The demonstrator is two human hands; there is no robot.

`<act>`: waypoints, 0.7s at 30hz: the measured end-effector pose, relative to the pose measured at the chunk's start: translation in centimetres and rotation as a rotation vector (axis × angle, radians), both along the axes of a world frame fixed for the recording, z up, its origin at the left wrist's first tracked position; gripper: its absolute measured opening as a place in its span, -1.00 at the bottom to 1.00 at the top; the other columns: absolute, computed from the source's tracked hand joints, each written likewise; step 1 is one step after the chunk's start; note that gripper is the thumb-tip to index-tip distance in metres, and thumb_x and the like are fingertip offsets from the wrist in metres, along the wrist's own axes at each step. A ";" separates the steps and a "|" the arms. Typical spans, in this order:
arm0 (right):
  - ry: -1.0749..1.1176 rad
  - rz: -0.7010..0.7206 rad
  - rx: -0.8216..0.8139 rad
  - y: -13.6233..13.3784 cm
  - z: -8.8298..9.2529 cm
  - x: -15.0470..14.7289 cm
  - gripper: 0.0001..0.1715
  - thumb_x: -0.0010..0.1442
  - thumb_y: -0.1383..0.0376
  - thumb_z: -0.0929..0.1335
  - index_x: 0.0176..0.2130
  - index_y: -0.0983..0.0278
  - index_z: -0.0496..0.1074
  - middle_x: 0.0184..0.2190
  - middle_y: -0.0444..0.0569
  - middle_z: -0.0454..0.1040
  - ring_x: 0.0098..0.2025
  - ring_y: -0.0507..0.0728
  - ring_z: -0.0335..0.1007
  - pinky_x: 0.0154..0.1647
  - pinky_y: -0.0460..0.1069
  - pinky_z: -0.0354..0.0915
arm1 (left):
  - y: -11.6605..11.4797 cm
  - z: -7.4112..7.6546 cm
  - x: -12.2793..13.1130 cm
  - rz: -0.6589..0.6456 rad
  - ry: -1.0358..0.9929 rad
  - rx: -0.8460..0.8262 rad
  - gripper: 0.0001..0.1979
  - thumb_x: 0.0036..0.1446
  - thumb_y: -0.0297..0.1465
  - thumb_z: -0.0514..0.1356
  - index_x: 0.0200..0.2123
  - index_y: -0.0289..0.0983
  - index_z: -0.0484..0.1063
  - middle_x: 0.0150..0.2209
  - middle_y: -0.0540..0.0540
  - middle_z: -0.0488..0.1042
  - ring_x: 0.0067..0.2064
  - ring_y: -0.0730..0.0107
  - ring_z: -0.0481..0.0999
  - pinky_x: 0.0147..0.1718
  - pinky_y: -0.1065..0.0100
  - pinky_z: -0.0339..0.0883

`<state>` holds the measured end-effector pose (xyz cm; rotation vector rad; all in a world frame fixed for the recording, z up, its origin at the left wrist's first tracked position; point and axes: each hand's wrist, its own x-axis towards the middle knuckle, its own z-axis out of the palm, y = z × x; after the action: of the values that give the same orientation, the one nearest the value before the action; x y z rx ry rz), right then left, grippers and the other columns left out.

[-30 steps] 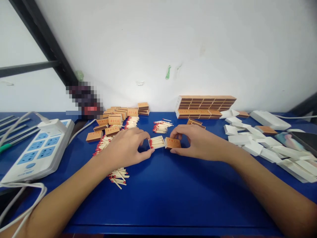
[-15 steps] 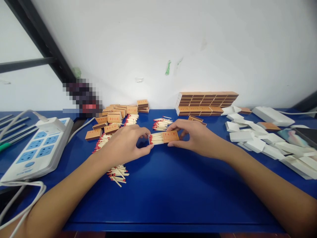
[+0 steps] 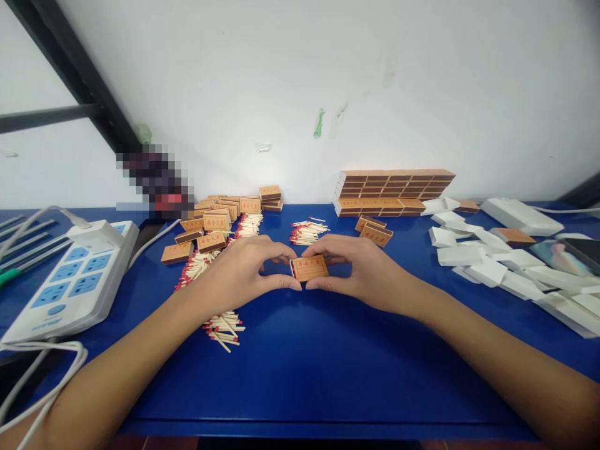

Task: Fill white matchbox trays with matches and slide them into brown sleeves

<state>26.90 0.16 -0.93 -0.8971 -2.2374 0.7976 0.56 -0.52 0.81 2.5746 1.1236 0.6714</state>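
Observation:
An orange-brown matchbox (image 3: 311, 268) with red lettering is held between my two hands, above the blue table. Its white inner tray sticks out only slightly at the left end, with a few red match heads showing there. My left hand (image 3: 253, 269) pinches that left end between thumb and fingers. My right hand (image 3: 356, 265) grips the sleeve from the right, thumb below and fingers on the far side. Just beyond the box lies a small heap of red-tipped matches (image 3: 308, 232). A longer pile of matches (image 3: 194, 270) runs partly behind my left hand and forearm.
Several matchboxes (image 3: 215, 220) lie at the back left. Stacked matchboxes (image 3: 396, 184) stand against the wall, two loose ones (image 3: 376, 235) before them. White trays (image 3: 487, 272) are heaped at right. A power strip (image 3: 75, 275) with cables occupies the left side.
The sleeve has slid left over the match-filled tray, so the matchbox is now nearly closed. My right hand has come closer to my left.

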 end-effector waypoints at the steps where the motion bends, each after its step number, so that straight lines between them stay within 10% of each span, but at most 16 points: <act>1: -0.015 0.012 -0.003 -0.2 0.1 -0.1 -0.58 0.25 0.04 0.54 0.03 0.14 0.57 -0.02 -0.01 0.64 0.01 0.21 0.58 0.07 0.11 0.52 | 0.1 0.0 0.0 -0.015 -0.017 -0.008 -0.59 0.13 -0.07 0.49 -0.05 -0.15 0.64 -0.20 0.02 0.67 -0.25 0.35 0.60 -0.19 0.33 0.38; 11: -0.085 0.121 0.068 -1.4 1.7 -0.6 -0.63 0.37 0.06 0.47 0.10 0.10 0.53 0.06 0.00 0.62 0.09 0.25 0.55 0.13 0.12 0.43 | 0.1 0.0 0.0 -0.076 -0.046 -0.001 -0.50 -0.08 0.03 0.54 -0.25 -0.22 0.59 -0.35 0.05 0.62 -0.33 0.38 0.56 -0.33 0.37 0.31; 18: -0.214 -0.536 0.435 5.6 4.6 10.3 -0.57 0.33 -0.01 0.42 0.02 0.21 0.56 0.02 0.25 0.56 0.06 0.44 0.47 0.11 0.28 0.33 | 0.0 -0.3 -0.2 0.052 0.007 0.110 -0.75 0.37 -0.15 0.30 -0.07 -0.20 0.61 -0.21 -0.05 0.67 -0.22 0.33 0.64 -0.19 0.30 0.47; 21: -0.315 -0.733 0.296 7.6 4.4 16.3 -0.54 0.25 -0.07 0.45 -0.09 0.24 0.54 -0.05 0.32 0.56 -0.13 0.40 0.48 -0.03 0.26 0.33 | 0.0 -0.6 -0.3 0.037 0.025 0.118 -0.77 0.38 -0.19 0.27 -0.08 -0.19 0.61 -0.22 -0.06 0.68 -0.22 0.32 0.65 -0.20 0.29 0.48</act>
<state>43.22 7.74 3.51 -1.6216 -1.9538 -0.0126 0.30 -0.48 0.19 2.6736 1.1758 0.7372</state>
